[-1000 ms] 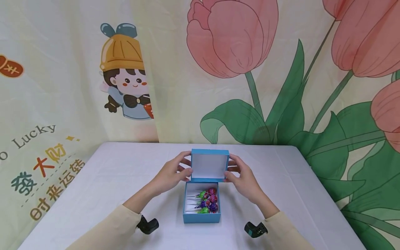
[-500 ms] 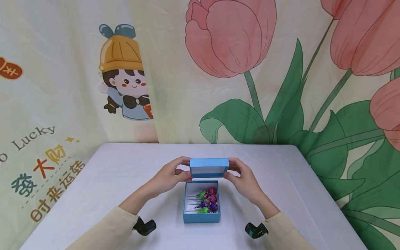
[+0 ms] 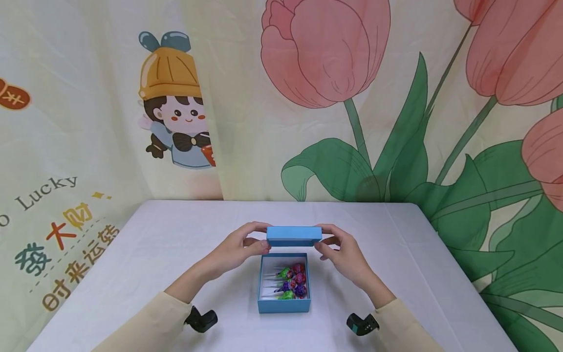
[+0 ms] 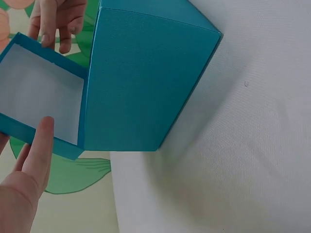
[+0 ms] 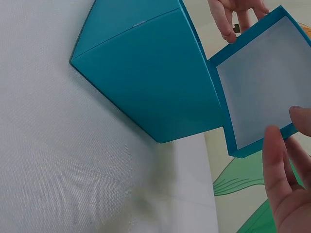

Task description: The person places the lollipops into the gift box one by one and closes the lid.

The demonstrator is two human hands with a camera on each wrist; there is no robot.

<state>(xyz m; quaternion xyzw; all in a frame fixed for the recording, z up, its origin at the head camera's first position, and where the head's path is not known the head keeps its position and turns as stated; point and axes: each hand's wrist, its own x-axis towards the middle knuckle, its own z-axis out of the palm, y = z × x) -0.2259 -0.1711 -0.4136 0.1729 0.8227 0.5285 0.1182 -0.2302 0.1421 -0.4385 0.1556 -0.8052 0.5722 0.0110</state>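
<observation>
A blue box lid (image 3: 293,233) with a white inside is held up over the back of an uncovered blue box (image 3: 283,307). My left hand (image 3: 235,249) grips the lid's left side, and my right hand (image 3: 345,252) grips its right side. Inside the box lie several lollipops (image 3: 293,283) in green, red and purple wrappers, white sticks to the left. In the left wrist view, the lid's white underside (image 4: 41,87) shows beside the tall box wall (image 4: 146,77). The right wrist view has the same lid (image 5: 265,82) with fingers at opposite edges; the lollipops are hidden there.
A white cloth covers the table (image 3: 189,220). Behind it hangs a backdrop (image 3: 246,122) printed with tulips and a cartoon child. Black wrist cameras sit below each cuff, the left one (image 3: 201,319) left of the box, the right one (image 3: 362,324) right of it.
The lid has tipped from nearly upright, its white inside facing me, to nearly flat with its blue edge toward me. Its top edge has come lower. The box and lollipops have stayed put.
</observation>
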